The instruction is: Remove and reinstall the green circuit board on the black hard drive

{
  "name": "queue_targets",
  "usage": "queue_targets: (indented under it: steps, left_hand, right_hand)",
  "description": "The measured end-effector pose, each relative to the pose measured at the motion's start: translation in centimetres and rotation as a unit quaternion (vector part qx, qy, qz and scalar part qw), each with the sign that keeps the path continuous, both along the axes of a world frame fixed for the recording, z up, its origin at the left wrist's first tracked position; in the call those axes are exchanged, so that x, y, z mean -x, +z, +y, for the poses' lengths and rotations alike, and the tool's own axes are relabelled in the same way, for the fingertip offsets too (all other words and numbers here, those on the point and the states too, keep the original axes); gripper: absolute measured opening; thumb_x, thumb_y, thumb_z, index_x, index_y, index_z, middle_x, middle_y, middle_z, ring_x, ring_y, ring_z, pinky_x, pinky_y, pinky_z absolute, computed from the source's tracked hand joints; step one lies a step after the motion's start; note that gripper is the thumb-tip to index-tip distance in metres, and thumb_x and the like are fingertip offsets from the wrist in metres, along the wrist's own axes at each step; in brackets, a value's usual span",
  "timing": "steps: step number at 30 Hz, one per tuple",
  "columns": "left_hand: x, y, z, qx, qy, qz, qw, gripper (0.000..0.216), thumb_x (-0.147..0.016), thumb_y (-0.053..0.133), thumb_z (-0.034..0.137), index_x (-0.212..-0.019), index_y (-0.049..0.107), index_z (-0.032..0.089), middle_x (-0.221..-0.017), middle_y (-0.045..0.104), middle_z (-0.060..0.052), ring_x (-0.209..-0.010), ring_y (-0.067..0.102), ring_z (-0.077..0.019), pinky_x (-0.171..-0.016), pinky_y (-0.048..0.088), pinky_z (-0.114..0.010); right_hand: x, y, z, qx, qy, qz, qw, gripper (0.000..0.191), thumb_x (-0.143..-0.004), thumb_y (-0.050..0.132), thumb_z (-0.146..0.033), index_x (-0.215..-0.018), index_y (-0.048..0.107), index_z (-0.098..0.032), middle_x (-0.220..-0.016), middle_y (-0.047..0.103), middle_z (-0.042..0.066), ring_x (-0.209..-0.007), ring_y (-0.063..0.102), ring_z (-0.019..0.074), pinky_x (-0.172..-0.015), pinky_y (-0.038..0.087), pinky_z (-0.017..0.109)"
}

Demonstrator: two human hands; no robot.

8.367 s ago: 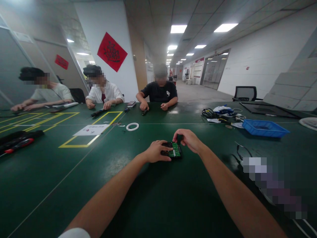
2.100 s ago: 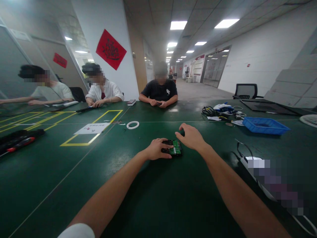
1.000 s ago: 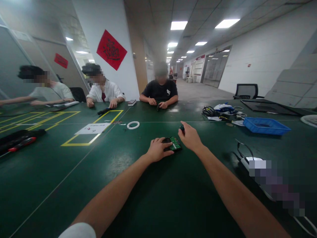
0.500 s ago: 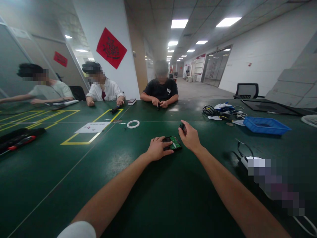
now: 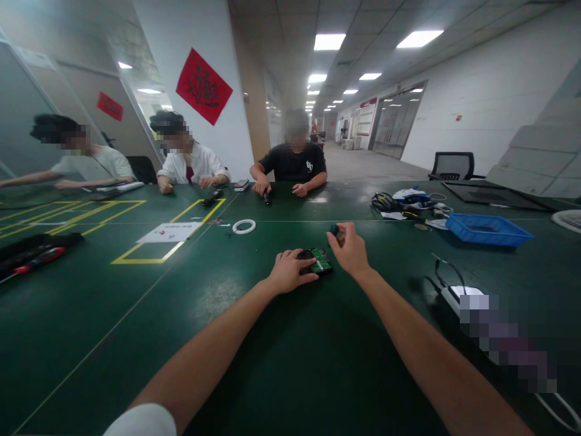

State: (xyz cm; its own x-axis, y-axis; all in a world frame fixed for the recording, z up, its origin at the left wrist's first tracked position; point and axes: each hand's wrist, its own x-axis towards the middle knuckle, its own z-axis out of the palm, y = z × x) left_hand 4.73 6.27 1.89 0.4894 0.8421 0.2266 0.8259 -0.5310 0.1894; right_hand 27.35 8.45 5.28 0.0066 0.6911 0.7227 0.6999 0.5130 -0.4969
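Note:
A small black device with a green circuit board (image 5: 320,261) lies on the green table (image 5: 290,363) in front of me. My left hand (image 5: 287,272) rests on its left side, fingers curled over the edge and holding it down. My right hand (image 5: 349,248) hovers just above and right of the board, pinching a small dark tool (image 5: 333,230) whose tip points down toward the board.
A white tape ring (image 5: 243,226) and a paper sheet (image 5: 169,232) lie further back left. A blue tray (image 5: 481,230) and a cable pile (image 5: 399,204) sit at the right. Three people work at the far side. Black and red tools (image 5: 31,254) lie at the left edge.
My right hand left the board, picked up the small dark tool beyond it, and has brought it back over the board. My left hand stayed on the device.

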Motion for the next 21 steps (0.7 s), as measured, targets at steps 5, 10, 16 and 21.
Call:
queue_targets:
  steps: [5,10,16,21]
  left_hand:
    - [0.0,0.0,0.0,-0.002,0.001,0.001,1.0,0.062,-0.084,0.053,0.077,-0.136,0.06,0.043,-0.152,0.043,-0.007,-0.13,0.045,-0.0385,-0.104,0.035,-0.054]
    - [0.0,0.2,-0.1,0.003,0.0,0.0,1.0,0.062,-0.085,0.052,0.077,-0.136,0.06,0.044,-0.152,0.043,-0.007,-0.131,0.043,-0.0388,-0.105,0.034,-0.055]
    - [-0.1,0.3,-0.1,0.005,0.004,-0.004,1.0,0.061,-0.084,0.054,0.076,-0.135,0.06,0.044,-0.151,0.043,-0.006,-0.131,0.043,-0.0385,-0.105,0.034,-0.055]
    - [-0.1,0.2,-0.1,0.008,0.006,-0.007,1.0,0.06,-0.084,0.056,0.075,-0.134,0.062,0.044,-0.151,0.043,-0.006,-0.13,0.044,-0.038,-0.106,0.033,-0.054]
  right_hand:
    - [-0.1,0.2,0.1,-0.053,-0.005,-0.038,0.998,0.035,-0.092,0.057,-0.038,-0.122,0.052,-0.02,-0.116,0.067,0.014,-0.09,0.068,0.0262,-0.078,0.055,0.041]
    - [-0.1,0.9,-0.2,-0.07,-0.014,-0.066,0.995,0.026,-0.092,0.059,-0.037,-0.111,0.056,-0.021,-0.11,0.063,0.013,-0.091,0.065,0.0262,-0.08,0.055,0.041]
    - [0.3,1.8,-1.1,-0.061,0.011,-0.091,0.994,0.025,-0.093,0.055,-0.031,-0.116,0.055,-0.021,-0.117,0.06,0.014,-0.102,0.062,0.0286,-0.088,0.053,0.045]
    - [0.6,1.7,-1.1,-0.056,0.026,-0.09,0.994,0.031,-0.093,0.051,-0.026,-0.123,0.051,-0.021,-0.126,0.06,0.016,-0.11,0.062,0.0305,-0.089,0.054,0.047]
